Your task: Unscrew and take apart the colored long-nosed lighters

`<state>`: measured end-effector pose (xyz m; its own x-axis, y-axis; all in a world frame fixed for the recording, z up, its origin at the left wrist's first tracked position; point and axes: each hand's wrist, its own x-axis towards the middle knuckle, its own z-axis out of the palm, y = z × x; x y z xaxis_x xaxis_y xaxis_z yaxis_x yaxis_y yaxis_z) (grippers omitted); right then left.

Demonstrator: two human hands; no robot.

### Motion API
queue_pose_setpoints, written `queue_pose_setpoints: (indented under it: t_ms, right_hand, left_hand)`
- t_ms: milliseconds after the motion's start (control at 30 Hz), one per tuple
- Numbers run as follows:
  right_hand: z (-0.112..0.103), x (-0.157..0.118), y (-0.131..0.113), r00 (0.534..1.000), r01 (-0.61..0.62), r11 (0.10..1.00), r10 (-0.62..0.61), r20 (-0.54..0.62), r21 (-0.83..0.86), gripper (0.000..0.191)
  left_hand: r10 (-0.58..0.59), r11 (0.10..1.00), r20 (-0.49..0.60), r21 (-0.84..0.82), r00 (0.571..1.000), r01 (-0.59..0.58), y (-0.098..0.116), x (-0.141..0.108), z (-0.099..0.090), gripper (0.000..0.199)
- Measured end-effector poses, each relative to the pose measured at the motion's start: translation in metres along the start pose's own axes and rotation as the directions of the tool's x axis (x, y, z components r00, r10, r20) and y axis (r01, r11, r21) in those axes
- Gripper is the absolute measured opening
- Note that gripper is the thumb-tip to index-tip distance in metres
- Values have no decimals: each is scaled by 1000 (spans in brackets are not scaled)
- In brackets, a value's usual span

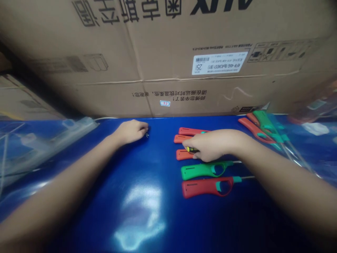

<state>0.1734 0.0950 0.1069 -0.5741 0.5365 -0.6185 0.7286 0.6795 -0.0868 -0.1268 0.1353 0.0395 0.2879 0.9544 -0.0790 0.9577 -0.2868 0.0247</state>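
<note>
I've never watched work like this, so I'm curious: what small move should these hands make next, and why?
Probably pinch one of the small shiny pieces with the left hand: its curled fingers are right beside them, though whether it already grips one is unclear. The right hand looks occupied, holding a black-and-yellow object at the orange lighters.

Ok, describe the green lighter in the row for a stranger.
On the blue table before the big cardboard box, lighters lie in a row by the right hand. The green lighter is second from the near end, the row's only green handle.
</note>
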Motion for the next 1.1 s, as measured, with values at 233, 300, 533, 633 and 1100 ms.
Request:
queue_pose_setpoints:
  t_ms: [233, 300, 533, 633, 1100]
  right_hand:
    - [2, 2, 2, 1000, 9, 1000, -9, -19, -1, 18]
    - [2, 3, 3, 999, 20, 1000, -20, -28, 5, 21]
    - [0, 2, 1, 999, 37, 999, -37, -28, -17, 17]
    - [-1, 1, 4, 999, 50, 998, -50, 6, -28, 19]
    - [-17, -9, 17, 334, 448, 885, -31, -942, 130, 27]
  left_hand:
    - [67, 998, -13, -17, 998, -67, -3, -1, 0, 25]
    - [53, 998, -71, -13, 996, -54, 1, -2, 1, 27]
    - [354, 873, -301, -234, 885, -429, 54, -12, 7, 22]
    - [422, 795, -318, -321, 849, -516, 82, -15, 14, 33]
    - [304, 685, -374, -554, 876, -474, 119, -12, 36, 25]
